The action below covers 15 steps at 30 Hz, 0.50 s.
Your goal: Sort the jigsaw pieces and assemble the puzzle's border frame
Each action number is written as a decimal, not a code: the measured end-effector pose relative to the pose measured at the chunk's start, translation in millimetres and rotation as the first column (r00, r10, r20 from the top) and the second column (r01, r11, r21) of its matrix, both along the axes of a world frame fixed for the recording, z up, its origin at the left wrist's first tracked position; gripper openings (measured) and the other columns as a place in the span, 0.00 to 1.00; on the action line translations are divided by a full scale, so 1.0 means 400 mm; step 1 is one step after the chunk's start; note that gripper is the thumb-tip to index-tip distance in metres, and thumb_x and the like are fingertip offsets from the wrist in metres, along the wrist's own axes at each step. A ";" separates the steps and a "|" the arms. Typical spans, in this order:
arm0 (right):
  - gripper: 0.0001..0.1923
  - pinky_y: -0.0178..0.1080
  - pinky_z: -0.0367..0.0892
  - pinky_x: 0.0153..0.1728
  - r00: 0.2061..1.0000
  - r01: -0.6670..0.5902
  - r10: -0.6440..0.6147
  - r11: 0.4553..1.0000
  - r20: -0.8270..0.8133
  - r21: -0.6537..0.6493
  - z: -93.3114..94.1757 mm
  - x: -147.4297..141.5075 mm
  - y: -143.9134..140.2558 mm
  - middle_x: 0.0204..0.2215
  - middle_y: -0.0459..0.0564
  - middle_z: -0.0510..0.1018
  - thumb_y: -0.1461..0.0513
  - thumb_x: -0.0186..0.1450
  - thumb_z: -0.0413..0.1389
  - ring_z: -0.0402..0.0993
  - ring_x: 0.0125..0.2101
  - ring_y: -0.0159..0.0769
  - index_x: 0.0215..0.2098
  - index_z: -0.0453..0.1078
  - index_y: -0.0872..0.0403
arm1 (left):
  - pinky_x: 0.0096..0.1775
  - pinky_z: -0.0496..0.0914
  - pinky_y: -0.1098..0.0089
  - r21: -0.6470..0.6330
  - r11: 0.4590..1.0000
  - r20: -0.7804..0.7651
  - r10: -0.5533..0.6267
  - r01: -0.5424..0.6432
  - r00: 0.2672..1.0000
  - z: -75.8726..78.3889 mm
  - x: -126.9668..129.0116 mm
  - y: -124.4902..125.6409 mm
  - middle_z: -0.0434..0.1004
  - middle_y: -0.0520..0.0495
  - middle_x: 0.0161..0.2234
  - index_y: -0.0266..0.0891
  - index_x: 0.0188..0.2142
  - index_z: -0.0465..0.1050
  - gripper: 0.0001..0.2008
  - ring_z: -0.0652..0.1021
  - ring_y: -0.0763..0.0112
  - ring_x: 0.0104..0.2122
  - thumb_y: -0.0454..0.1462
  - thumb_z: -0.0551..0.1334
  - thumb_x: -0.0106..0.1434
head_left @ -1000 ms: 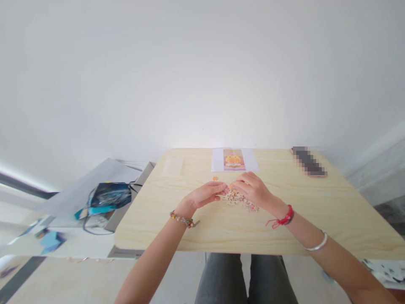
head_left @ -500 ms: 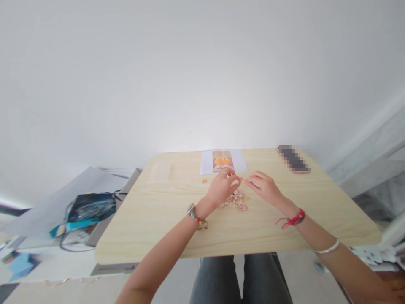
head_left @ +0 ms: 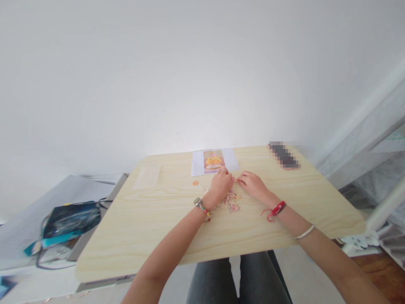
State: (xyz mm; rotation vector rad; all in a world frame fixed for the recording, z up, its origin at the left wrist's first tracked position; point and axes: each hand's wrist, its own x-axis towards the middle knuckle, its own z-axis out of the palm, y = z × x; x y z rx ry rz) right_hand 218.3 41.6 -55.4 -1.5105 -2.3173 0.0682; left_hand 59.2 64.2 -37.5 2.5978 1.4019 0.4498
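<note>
My left hand (head_left: 221, 185) is closed in a pinch above the table, its fingertips partly hidden behind the knuckles. Facing it, my right hand (head_left: 253, 184) pinches too, thumb and fingers pressed together. Small pink-orange puzzle pieces (head_left: 235, 180) are held between the two sets of fingertips; whether they are joined cannot be made out. Under and in front of my left hand lies a loose heap of puzzle pieces (head_left: 233, 202), partly covered by that hand. A little orange cluster of puzzle pieces (head_left: 195, 183) sits apart, left of my left hand.
Behind my hands lies a white sheet with a yellow character picture (head_left: 214, 161). A phone-like blurred object (head_left: 284, 155) rests at the table's (head_left: 152, 236) back right. A pale translucent sheet (head_left: 147, 175) is at back left. A dark bag (head_left: 72, 219) stands beyond the left edge.
My hands have drawn closer together, and my left hand has turned so its fingers show less. The camera view has shifted, moving the table left in the picture.
</note>
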 end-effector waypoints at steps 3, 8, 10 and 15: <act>0.12 0.35 0.61 0.33 0.999 0.017 -0.018 1.000 0.038 0.016 0.008 -0.004 -0.006 0.28 0.50 0.71 0.65 0.64 0.49 0.68 0.31 0.34 0.28 0.73 0.55 | 0.41 0.69 0.63 -0.004 1.000 0.005 0.004 -0.004 1.000 0.010 -0.008 -0.003 0.69 0.38 0.39 0.33 0.33 0.73 0.10 0.71 0.61 0.41 0.35 0.54 0.63; 0.11 0.35 0.61 0.32 0.997 0.068 -0.070 0.996 0.035 0.056 0.034 -0.006 -0.034 0.28 0.50 0.71 0.67 0.63 0.49 0.68 0.31 0.34 0.29 0.73 0.55 | 0.43 0.68 0.63 0.005 1.000 0.101 0.025 -0.026 0.995 0.044 -0.099 -0.038 0.68 0.42 0.41 0.36 0.38 0.71 0.09 0.72 0.61 0.42 0.33 0.62 0.56; 0.11 0.35 0.62 0.33 0.999 0.033 -0.032 0.998 -0.025 0.047 0.043 -0.013 -0.051 0.29 0.50 0.71 0.66 0.63 0.49 0.68 0.31 0.34 0.30 0.73 0.54 | 0.44 0.68 0.62 -0.005 0.999 0.137 0.043 -0.043 0.990 0.052 -0.166 -0.066 0.69 0.43 0.40 0.37 0.37 0.71 0.08 0.72 0.61 0.41 0.34 0.62 0.56; 0.10 0.36 0.63 0.36 0.972 -0.189 0.184 0.982 -0.149 -0.024 0.062 -0.073 -0.082 0.32 0.50 0.72 0.64 0.64 0.50 0.69 0.33 0.34 0.32 0.73 0.54 | 0.45 0.68 0.61 -0.045 0.988 0.180 0.156 -0.151 0.971 0.039 -0.311 -0.144 0.69 0.44 0.37 0.37 0.36 0.71 0.07 0.72 0.62 0.40 0.33 0.62 0.56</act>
